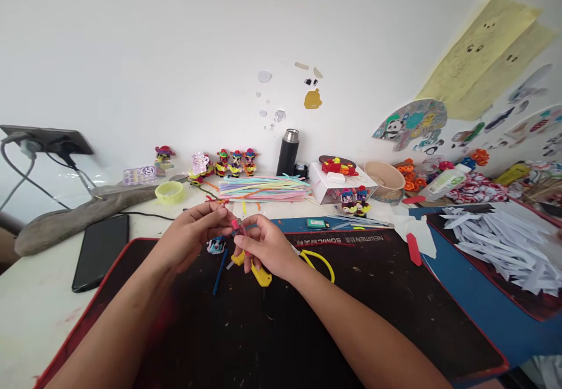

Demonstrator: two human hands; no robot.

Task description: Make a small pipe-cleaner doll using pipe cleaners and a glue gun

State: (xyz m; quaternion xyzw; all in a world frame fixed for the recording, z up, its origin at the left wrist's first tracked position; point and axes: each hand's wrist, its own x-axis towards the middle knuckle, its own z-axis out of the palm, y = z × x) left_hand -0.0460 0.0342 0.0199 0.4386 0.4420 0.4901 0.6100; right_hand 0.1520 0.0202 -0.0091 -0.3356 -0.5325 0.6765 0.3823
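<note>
Above the dark mat, both hands meet at a small pink-and-clear object (237,225), too small to name. My right hand (266,244) is closed around it, thumb against its side. The fingertips of my left hand (197,225) are pinched together at its upper end; what they grip is too small to make out. Below the hands lie a yellow-handled tool (261,275), partly hidden by my right fingers, and a thin blue stick (220,273). A small blue-and-white figure (216,245) sits beside my left hand. Yellow-handled scissors (322,261) lie partly behind my right wrist.
A phone (100,253) and driftwood (88,216) lie left. Along the wall stand several colourful figurines (236,162), pastel strips (263,188), a black thermos (288,153) and a white box (322,187). White paper strips (500,242) are heaped right on the black mat (373,313).
</note>
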